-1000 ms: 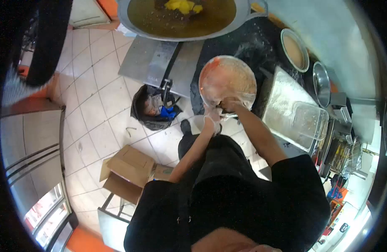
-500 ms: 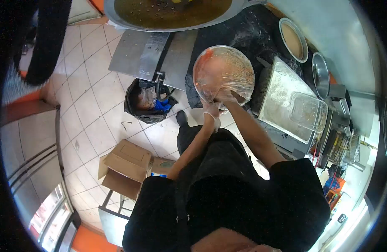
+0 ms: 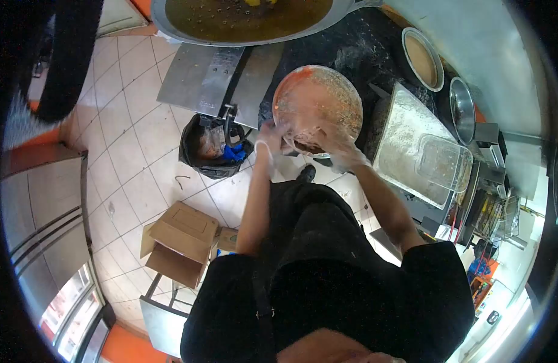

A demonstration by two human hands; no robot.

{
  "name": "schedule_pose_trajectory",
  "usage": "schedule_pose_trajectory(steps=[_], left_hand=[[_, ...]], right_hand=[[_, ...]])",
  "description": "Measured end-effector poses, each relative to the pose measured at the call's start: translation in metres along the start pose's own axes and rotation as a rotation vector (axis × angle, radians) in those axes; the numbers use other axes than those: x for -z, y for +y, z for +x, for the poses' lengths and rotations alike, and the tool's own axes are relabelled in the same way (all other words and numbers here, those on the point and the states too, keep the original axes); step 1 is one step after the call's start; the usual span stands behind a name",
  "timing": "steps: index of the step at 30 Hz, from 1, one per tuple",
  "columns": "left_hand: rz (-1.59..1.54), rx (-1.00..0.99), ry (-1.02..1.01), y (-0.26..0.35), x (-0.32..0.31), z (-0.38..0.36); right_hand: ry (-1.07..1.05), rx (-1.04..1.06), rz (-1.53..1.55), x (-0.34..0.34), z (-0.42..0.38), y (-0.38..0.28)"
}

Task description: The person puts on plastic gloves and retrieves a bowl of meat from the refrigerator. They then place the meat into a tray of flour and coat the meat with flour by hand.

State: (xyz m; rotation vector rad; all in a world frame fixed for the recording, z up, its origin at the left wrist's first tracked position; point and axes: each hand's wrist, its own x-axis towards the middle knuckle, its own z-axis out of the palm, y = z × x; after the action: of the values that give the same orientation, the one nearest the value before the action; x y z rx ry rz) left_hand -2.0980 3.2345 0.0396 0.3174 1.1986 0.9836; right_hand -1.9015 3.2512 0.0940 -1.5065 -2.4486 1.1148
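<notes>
A large round metal bowl sits at the near edge of the black counter, its inside smeared with red and orange residue. Brownish food lies low in the bowl at the side nearest me, partly hidden by my hands. My left hand, in a clear plastic glove, is at the bowl's near left rim. Inside the near right part of the bowl is my right hand, also gloved in clear plastic. Motion smears the fingers of both hands, so their grip does not show.
A wide pan of brown oil stands beyond the bowl. To the right is a tray of white flour with a clear plastic container on it. Metal bowls stand behind. A bin and a cardboard box are on the floor.
The shiny clear plastic film over the bowl no longer shows there. My hands, earlier close together at the near rim, have moved apart. The bowl has shifted slightly left.
</notes>
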Motion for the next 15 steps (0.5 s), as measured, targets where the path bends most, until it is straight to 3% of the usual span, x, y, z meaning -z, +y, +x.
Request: schedule_pose_trajectory(steps=[3, 4, 6, 9, 12, 15], left_hand=[[-0.029, 0.218, -0.318, -0.016, 0.022, 0.045], [0.008, 0.173, -0.393, -0.025, 0.028, 0.053], [0.174, -0.137, -0.405, -0.039, 0.028, 0.042], [0.190, -0.169, -0.405, -0.032, 0.020, 0.024], [-0.174, 0.089, -0.292, -0.005, -0.012, -0.010], [-0.187, -0.007, -0.282, 0.002, -0.038, -0.033]], right_hand=[[-0.132, -0.078, -0.375, -0.034, 0.025, -0.006], [-0.162, -0.110, -0.441, -0.049, 0.036, 0.002], [-0.198, -0.162, -0.430, -0.070, 0.057, 0.023], [-0.191, -0.118, -0.335, -0.066, 0.065, 0.043], [-0.080, -0.036, -0.235, -0.037, 0.057, 0.045], [-0.001, -0.074, -0.291, -0.001, 0.040, 0.037]])
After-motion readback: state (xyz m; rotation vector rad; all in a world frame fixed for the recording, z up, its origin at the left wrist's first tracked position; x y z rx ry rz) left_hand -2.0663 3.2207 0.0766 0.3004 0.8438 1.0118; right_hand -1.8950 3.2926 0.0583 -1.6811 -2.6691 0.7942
